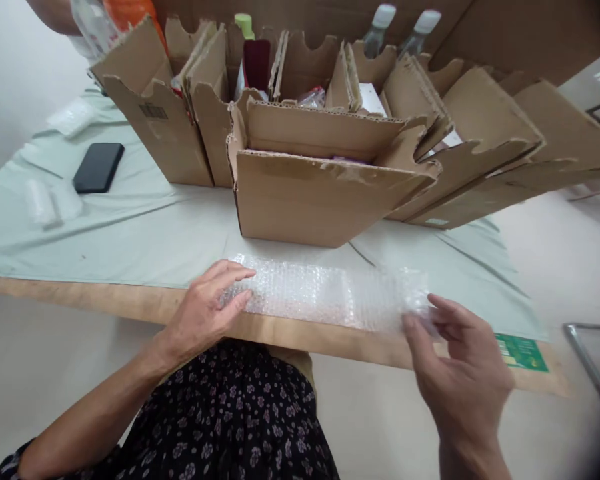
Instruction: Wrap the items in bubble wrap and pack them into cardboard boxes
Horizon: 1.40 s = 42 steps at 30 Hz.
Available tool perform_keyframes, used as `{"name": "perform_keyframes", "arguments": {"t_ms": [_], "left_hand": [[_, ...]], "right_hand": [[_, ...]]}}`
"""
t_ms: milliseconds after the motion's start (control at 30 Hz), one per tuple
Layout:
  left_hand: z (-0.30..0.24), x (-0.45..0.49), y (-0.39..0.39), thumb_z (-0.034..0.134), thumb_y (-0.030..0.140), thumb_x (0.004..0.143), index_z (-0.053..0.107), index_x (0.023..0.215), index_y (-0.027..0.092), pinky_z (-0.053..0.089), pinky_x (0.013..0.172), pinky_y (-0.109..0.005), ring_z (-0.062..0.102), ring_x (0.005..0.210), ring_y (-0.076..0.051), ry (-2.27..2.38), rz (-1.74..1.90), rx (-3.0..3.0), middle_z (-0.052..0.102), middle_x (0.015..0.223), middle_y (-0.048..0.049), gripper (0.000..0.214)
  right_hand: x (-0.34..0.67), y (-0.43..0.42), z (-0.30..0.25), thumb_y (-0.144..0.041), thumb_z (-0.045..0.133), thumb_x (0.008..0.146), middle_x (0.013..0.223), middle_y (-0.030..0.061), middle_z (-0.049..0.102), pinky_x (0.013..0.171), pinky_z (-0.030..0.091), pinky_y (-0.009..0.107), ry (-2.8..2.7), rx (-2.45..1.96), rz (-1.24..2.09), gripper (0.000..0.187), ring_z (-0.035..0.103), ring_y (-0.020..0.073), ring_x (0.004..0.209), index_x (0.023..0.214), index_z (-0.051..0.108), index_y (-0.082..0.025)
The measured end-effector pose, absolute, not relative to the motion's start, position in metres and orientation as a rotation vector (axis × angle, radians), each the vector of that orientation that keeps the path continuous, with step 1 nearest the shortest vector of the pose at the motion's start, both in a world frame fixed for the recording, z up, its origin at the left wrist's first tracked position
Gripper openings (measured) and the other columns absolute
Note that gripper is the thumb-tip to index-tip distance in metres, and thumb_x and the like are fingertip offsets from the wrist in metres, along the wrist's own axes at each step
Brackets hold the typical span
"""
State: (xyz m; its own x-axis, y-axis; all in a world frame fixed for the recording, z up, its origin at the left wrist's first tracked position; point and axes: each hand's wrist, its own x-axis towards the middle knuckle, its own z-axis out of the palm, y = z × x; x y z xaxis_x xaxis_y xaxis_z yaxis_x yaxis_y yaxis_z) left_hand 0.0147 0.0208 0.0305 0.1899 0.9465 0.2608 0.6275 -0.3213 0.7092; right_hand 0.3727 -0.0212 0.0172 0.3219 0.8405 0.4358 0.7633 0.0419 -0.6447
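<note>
In the head view, taking the clear, bubbled plastic-wrap strip (pixel 300 290) as the centre of a clock face, the strip lies flat along the near edge of the table covered with pale green cloth (pixel 150 247). At 9 o'clock the left hand (pixel 205 303) is at the strip's left end, loosely spread, thumb and index finger apart and not clasped round it. Toward 4 o'clock the right hand (pixel 463 353) grasps the strip's right end between thumb and fingers; that end is blurred.

At 12 o'clock, just beyond the strip, stands a wide, open-topped brown cardboard box (pixel 320 200). Behind it, from 11 to 2 o'clock, runs a row of notched brown cardboard bins (pixel 155 127). Two clear bottles with white caps (pixel 375 37) rise at 1 o'clock, and a light green cap (pixel 244 25) shows near 11 o'clock.

A black rectangular phone (pixel 99 168) lies at 10 o'clock, with crumpled clear plastic pieces (pixel 41 203) between 9 and 10. Past the right hand, between 3 and 4 o'clock, is a flat green printed label (pixel 525 352) at the table edge.
</note>
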Motion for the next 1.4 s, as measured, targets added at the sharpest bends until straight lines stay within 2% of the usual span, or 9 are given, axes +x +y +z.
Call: {"name": "perform_keyframes", "arguments": {"t_ms": [100,267,367,467,633,767,967,1133,1400], "left_hand": [[0.041,0.025,0.023,0.065,0.035,0.095,0.073,0.117,0.02,0.061,0.088,-0.038,0.071,0.1,-0.022,1.313,0.934,1.622,0.075,0.111,-0.0094,0.027],[0.033,0.032,0.036,0.066,0.058,0.089,0.049,0.149,0.014,0.06,0.069,-0.036,0.071,0.084,-0.023,1.158,0.832,1.113,0.073,0.103,-0.0113,0.076],[0.022,0.034,0.041,0.065,0.05,0.089,0.048,0.15,0.014,0.046,0.055,-0.028,0.056,0.061,-0.015,1.309,0.79,1.199,0.059,0.075,0.0019,0.073],[0.015,0.034,0.044,0.059,0.034,0.09,0.053,0.147,0.015,0.04,0.055,-0.027,0.046,0.056,-0.013,1.477,0.775,1.448,0.049,0.067,0.0064,0.06],[0.007,0.031,0.05,0.06,0.025,0.09,0.052,0.15,0.019,0.045,0.064,-0.028,0.06,0.065,-0.017,1.772,0.639,1.842,0.063,0.071,0.0027,0.06],[0.004,0.026,0.05,0.064,0.023,0.093,0.052,0.149,0.02,0.053,0.07,-0.03,0.069,0.079,-0.021,1.96,0.546,2.052,0.073,0.091,-0.0037,0.058],[0.009,0.033,0.03,0.057,0.015,0.099,0.059,0.138,0.014,0.051,0.108,-0.049,0.055,0.134,-0.034,1.635,0.779,2.553,0.062,0.14,-0.019,0.039],[-0.004,0.038,0.022,0.056,0.014,0.1,0.069,0.117,0.018,0.053,0.098,-0.045,0.059,0.119,-0.03,1.468,0.625,2.556,0.068,0.123,-0.0135,0.022],[-0.012,0.036,0.026,0.058,0.016,0.096,0.07,0.112,0.017,0.048,0.094,-0.046,0.057,0.117,-0.032,1.485,0.627,2.521,0.067,0.119,-0.0141,0.02]], "right_hand": [[0.328,-0.013,0.035,-0.03,0.072,0.096,0.1,0.0047,0.075,0.079,0.06,0.039,-1.709,-1.585,-0.019,0.037,0.071,0.0209,0.08,0.133,0.067,-0.028],[0.244,0.009,0.034,-0.021,0.063,0.102,0.102,0.0051,0.078,0.08,0.058,0.037,-2.133,-1.11,0.239,0.045,0.072,0.02,0.086,0.146,0.054,-0.023],[0.236,0.012,0.027,-0.027,0.065,0.102,0.112,0.0078,0.079,0.088,0.056,0.041,-2.189,-1.017,0.333,0.039,0.074,0.0227,0.096,0.14,0.058,-0.021],[0.255,0.013,0.024,-0.018,0.062,0.102,0.113,0.0078,0.08,0.089,0.054,0.041,-2.143,-1.13,0.235,0.029,0.075,0.0237,0.101,0.131,0.064,-0.023],[0.272,0.021,0.013,-0.02,0.057,0.103,0.132,0.0109,0.074,0.096,0.049,0.045,-2.306,-1.326,0.064,0.025,0.068,0.0294,0.121,0.125,0.068,-0.022],[0.264,0.025,-0.003,-0.022,0.054,0.103,0.137,0.0125,0.071,0.096,0.048,0.047,-2.422,-1.405,0.065,0.027,0.064,0.0318,0.124,0.126,0.068,-0.022],[0.267,0.023,-0.013,-0.022,0.052,0.104,0.138,0.0124,0.07,0.098,0.047,0.047,-2.383,-1.387,0.083,0.026,0.063,0.0315,0.127,0.126,0.066,-0.019],[0.274,0.023,-0.015,-0.021,0.049,0.105,0.142,0.0112,0.069,0.101,0.046,0.047,-2.397,-1.381,0.167,0.028,0.061,0.0301,0.132,0.128,0.065,-0.021],[0.278,0.027,-0.014,-0.02,0.051,0.103,0.148,0.0112,0.066,0.103,0.049,0.049,-2.427,-1.364,0.299,0.032,0.06,0.0303,0.135,0.132,0.066,-0.02]]}}
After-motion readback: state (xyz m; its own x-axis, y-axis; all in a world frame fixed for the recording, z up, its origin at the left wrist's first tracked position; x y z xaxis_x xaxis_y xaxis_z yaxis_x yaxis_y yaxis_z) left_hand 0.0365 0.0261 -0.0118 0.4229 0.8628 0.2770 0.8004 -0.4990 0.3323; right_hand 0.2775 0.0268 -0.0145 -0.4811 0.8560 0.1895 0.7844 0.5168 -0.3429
